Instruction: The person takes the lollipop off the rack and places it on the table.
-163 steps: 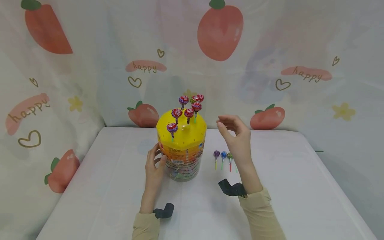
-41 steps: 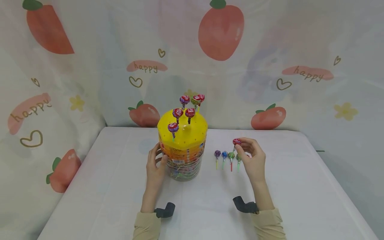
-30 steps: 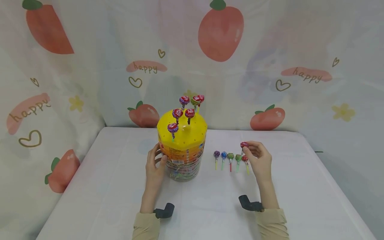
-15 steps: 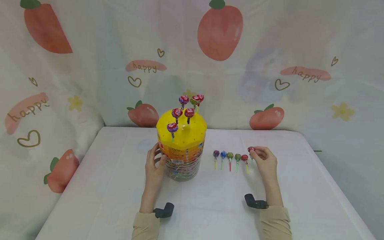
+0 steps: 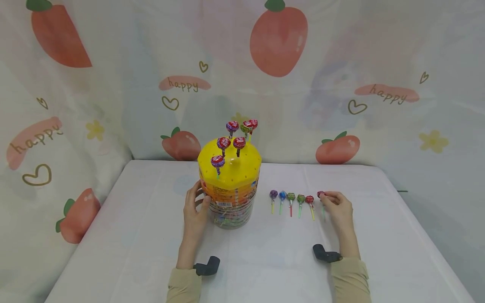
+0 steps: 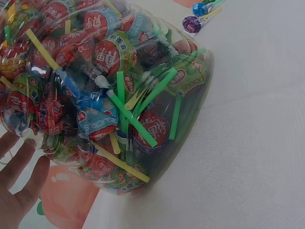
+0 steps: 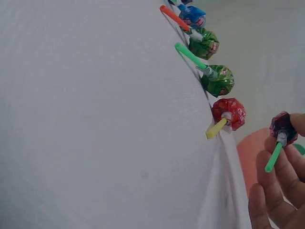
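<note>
On the white-covered table (image 5: 144, 235) stood one clear jar (image 5: 229, 195), upright, orange-labelled, filled with wrapped lollipops and capped by a yellow lid (image 5: 244, 170). Six lid lollipops (image 5: 223, 143) stood in this lid, heads up. To the jar's right lay a row of five, side by side, sticks toward the person: one purple lollipop (image 5: 273, 194), one blue lollipop (image 5: 282, 195), two green lollipops (image 5: 301, 198), one red lollipop (image 5: 310, 199). One dark reddish-purple lollipop (image 7: 279, 125), green-sticked, was at the row's right end, just beside the red one; the right hand (image 5: 341, 210) pinched its head between thumb and fingers. Whether its stick touched the table could not be told. The left hand (image 5: 196, 210) rested against the jar's left side, fingers spread. Behind hung a cloth backdrop (image 5: 278, 101), printed with strawberries, hearts and "happy".
</note>
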Demonstrator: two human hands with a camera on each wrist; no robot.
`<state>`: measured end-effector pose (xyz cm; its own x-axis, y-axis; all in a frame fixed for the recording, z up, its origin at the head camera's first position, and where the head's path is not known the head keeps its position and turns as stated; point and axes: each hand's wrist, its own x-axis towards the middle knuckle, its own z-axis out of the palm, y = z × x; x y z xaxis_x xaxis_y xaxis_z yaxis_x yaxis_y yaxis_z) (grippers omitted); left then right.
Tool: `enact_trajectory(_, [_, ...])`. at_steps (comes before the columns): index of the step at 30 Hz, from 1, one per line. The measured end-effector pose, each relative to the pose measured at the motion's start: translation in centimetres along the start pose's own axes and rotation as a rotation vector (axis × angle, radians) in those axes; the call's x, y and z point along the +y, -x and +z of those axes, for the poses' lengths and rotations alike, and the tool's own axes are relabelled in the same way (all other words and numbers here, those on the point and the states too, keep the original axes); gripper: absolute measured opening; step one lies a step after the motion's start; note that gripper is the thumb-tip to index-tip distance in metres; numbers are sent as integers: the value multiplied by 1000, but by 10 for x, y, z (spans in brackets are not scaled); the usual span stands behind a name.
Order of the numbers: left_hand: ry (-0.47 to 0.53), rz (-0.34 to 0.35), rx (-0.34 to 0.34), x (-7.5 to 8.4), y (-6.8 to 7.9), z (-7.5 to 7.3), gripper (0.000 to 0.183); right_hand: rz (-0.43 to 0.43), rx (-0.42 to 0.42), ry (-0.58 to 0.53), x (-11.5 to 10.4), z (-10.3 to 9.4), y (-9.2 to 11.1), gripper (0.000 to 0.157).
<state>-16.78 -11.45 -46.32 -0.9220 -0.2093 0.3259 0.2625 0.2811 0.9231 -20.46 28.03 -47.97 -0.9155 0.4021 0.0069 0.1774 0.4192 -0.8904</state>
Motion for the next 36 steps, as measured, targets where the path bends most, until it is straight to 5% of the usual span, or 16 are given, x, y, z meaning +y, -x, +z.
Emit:
enact_trajectory(14, [18, 44, 4, -13, 0, 2, 53, 88, -27, 30, 10, 2, -10, 42])
enact_trajectory(36, [29, 34, -1, -13, -2, 2, 53, 59, 19, 202, 12, 11, -7, 35])
